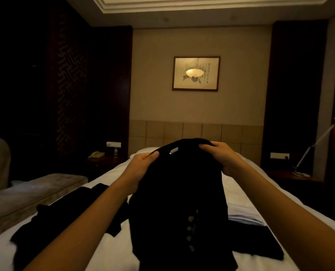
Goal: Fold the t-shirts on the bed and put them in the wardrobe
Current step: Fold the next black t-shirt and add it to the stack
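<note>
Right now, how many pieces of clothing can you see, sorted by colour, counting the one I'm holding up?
Black, held up in both hands: 1, black t-shirt
Black, lying on the bed: 2, left garment, right garment
Pale blue, lying on the bed: 1, folded garment
Total: 4

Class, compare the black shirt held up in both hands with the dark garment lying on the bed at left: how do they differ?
The held shirt hangs upright, gripped at the collar by the left hand and right hand; the left garment lies spread on the bed, untouched. The held shirt shows a white neck label and pale marks; the left garment shows none. Both are dark.
</note>
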A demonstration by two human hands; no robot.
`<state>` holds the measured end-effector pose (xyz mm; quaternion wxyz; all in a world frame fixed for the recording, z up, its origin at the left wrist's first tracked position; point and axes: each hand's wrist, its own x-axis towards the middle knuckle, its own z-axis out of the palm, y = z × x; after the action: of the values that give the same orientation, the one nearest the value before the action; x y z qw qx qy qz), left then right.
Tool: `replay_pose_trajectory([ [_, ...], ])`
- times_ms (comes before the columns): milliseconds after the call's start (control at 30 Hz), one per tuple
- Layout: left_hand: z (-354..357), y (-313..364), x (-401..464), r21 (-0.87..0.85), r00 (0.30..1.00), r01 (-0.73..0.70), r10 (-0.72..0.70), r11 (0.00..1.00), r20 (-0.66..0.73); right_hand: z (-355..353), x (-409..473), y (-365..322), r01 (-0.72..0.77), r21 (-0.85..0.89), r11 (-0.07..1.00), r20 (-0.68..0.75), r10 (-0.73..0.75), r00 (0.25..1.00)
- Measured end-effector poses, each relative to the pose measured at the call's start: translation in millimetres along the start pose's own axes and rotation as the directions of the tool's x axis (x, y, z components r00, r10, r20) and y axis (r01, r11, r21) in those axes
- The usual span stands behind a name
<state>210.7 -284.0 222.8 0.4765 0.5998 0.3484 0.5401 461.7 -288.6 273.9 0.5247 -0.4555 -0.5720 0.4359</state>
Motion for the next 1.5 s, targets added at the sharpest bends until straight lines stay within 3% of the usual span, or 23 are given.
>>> replay_pose_trajectory([
  [167, -20, 21, 3, 0.125, 0.986, 0.097, -0.112, 0.987, 0.121, 0, -3, -2, 0.041, 0.003, 0.999, 0.014, -0.041, 0.999],
  [300, -36, 16, -1, 0.278, 0.984, 0.068, -0.110, 0.958, 0.137, -2, -3, -8, 0.059, 0.075, 0.995, -0.023, -0.057, 0.998],
  [467, -46, -17, -8, 0.168, 0.997, 0.069, -0.074, 0.983, 0.021, -9, -3, -11, 0.110, 0.163, 0.980, -0.041, -0.105, 0.994],
  [633, -29, -26, -6, 0.029, 0.992, 0.055, -0.051, 0.998, -0.114, -12, -1, -7, 0.118, 0.015, 0.993, -0.105, -0.116, 0.988],
  [700, -23, -20, -2, 0.062, 0.985, -0.003, 0.014, 0.998, -0.172, -14, -1, -5, 0.067, -0.028, 0.997, -0.131, -0.070, 0.989],
  [800, -19, -3, 0, 0.181, 0.967, -0.114, 0.151, 0.977, -0.206, -19, -6, -4, -0.053, -0.011, 0.999, -0.012, 0.053, 0.999],
  [900, -21, 19, 2, 0.262, 0.957, -0.186, 0.235, 0.947, -0.167, -27, -15, -5, -0.139, 0.013, 0.990, 0.197, 0.134, 0.971],
  [967, -26, 34, 4, 0.304, 0.946, -0.235, 0.289, 0.923, -0.147, -30, -20, -7, -0.094, -0.022, 0.995, 0.259, 0.097, 0.961],
  [1100, -29, 60, 9, 0.357, 0.910, -0.342, 0.401, 0.869, -0.105, -33, -20, -9, 0.085, -0.048, 0.995, 0.132, -0.078, 0.988],
  [1267, -33, 82, 14, 0.412, 0.874, -0.436, 0.486, 0.800, -0.019, -33, -16, -21, 0.253, -0.148, 0.956, -0.044, -0.262, 0.964],
  [1400, -39, 96, 16, 0.573, 0.866, -0.448, 0.493, 0.686, 0.085, -31, -18, -30, 0.263, -0.154, 0.953, -0.127, -0.282, 0.951],
  [1500, -50, 106, 15, 0.703, 0.903, -0.407, 0.372, 0.583, 0.214, -33, -20, -33, 0.219, -0.160, 0.963, -0.077, -0.233, 0.969],
])
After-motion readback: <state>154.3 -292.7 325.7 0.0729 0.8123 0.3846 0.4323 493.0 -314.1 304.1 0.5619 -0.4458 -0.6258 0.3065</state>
